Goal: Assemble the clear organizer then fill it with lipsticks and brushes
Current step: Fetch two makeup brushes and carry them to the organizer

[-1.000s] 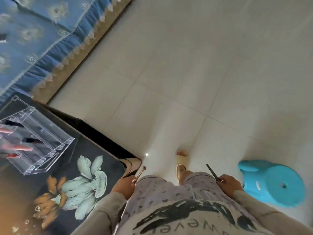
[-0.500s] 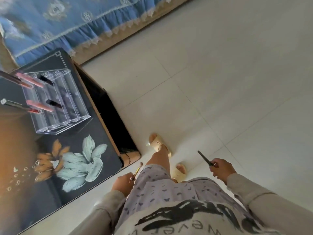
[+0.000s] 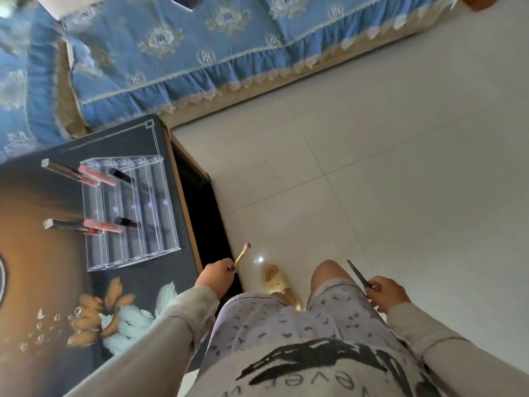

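Note:
The clear organizer (image 3: 148,213) stands on the dark flower-printed table (image 3: 137,287) at the left. Several lipsticks (image 3: 97,175) poke out of its left compartments in two rows; the right compartments look empty. My left hand (image 3: 216,277) grips a small brush with a yellow handle (image 3: 242,255) just past the table's right edge. My right hand (image 3: 386,292) holds a thin dark brush (image 3: 359,277) over the floor beside my raised knee. Both hands are apart from the organizer.
A sofa with a blue patterned cover (image 3: 200,53) runs along the back. Pale floor tiles (image 3: 400,167) fill the right side. My sandalled foot (image 3: 279,280) stands by the table's edge.
The view has swung left and up, bringing the table, organizer and sofa closer to centre. My left hand has risen toward the table's edge. Both brushes stay held; the blue stool is out of view.

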{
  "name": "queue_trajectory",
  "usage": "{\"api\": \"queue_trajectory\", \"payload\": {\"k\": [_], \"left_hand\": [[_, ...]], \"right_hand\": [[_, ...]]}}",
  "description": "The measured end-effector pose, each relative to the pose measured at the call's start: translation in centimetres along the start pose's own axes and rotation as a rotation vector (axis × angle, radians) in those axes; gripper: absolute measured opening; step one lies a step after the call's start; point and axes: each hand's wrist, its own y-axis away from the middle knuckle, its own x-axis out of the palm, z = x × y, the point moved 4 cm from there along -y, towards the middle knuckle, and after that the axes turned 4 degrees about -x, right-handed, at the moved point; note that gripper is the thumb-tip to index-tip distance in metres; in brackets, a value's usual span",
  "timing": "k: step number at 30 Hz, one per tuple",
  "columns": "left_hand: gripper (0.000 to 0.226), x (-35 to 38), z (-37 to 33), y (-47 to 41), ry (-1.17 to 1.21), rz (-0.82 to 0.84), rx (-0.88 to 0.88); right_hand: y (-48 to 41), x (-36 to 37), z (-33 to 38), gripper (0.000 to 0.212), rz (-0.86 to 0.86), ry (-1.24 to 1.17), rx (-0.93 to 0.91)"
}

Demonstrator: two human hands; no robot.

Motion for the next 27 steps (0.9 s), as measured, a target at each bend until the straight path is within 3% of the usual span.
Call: {"api": "queue_trajectory", "payload": {"k": [4,10,19,27], "left_hand": [[0.015,-3.5,-2.2,-2.1,0.149,-0.055,0.017],[0.022,-4.5,-2.9,-3.7,0.369,-0.096,-0.149],[0.020,-0.9,-4.9,-2.3,0.694,-0.082,-0.515],[0.014,3.2,-7.6,-1.7,0.927,-0.062,-0.682]], "right_hand": [[-2.5,-1.9,3.8,0.018,0.043,0.163,-0.036],[-8.1,-5.7,10.5,0.015,0.171,0.402,-0.172],[-17.9,-11.9,24.6,0.022,0.213,0.673,-0.411],[-21.0,-9.4,34.2,0.021,0.304,0.849,-0.580]]}}
